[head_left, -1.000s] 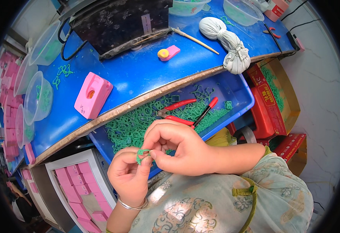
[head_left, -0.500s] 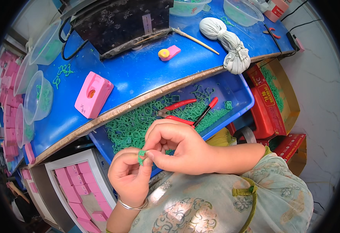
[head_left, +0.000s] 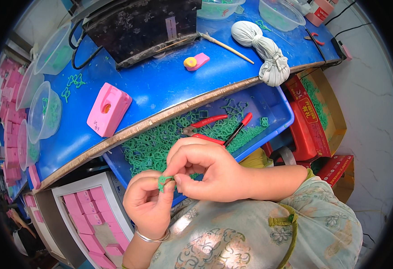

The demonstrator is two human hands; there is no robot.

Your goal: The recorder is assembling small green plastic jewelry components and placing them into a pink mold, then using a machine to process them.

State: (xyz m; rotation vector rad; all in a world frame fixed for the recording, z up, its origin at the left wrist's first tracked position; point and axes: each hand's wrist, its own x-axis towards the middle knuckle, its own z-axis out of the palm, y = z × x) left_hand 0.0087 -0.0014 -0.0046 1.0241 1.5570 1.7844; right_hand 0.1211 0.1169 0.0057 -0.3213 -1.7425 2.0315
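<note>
Between the thumb and fingers of my left hand (head_left: pixel 148 201) is a small green openwork wax piece (head_left: pixel 162 183). My right hand (head_left: pixel 205 170) meets it from the right, thumb and forefinger pinched at the piece's thin right end. Both hands hang over the near edge of a blue tray (head_left: pixel 275 134) heaped with similar green pieces (head_left: pixel 149 150). Just beyond my right hand, red-handled cutters (head_left: pixel 210 121) lie on the heap, and a slim black tool with a red end (head_left: pixel 239 129) rests beside them.
On the blue table (head_left: pixel 160 89) are a pink block (head_left: pixel 109 110), a small pink piece with a yellow top (head_left: pixel 196 61), a brush (head_left: pixel 228 47), a tied white cloth bundle (head_left: pixel 263 51) and a black box (head_left: pixel 140 31). Clear bowls (head_left: pixel 45 112) stand left; a drawer of pink blocks (head_left: pixel 93 215) sits below.
My right thumb and forefinger have shifted slightly on the green piece, and more of it shows between the hands. The tray and tools have stayed put.
</note>
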